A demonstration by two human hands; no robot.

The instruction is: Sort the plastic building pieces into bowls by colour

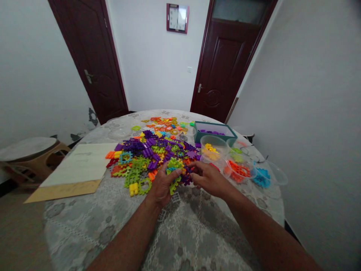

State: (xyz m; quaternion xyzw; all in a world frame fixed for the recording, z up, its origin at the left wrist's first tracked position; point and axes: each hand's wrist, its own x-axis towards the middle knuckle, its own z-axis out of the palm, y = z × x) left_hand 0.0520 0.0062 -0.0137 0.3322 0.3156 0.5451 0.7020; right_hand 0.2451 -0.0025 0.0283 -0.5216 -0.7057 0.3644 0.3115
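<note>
My left hand (162,185) is closed around several lime-green toothed building pieces (175,164), with a bit of blue among them. The thumb lies across the top of these pieces. Close on the right, my right hand (207,177) has its fingers bent beside purple toothed pieces (186,177) and a small orange part. Whatever its fingertips grip is too small to make out. Just beyond both hands spreads a mixed pile of purple, green, orange and blue plastic pieces (150,148). A yellow block (133,189) lies at the pile's near left edge.
Clear plastic tubs on the right hold yellow pieces (211,149), orange pieces (238,171) and blue pieces (261,177). Behind them stands a green-edged box (199,137) with purple pieces inside. A pale sheet of paper (81,162) lies left on the round table (113,229).
</note>
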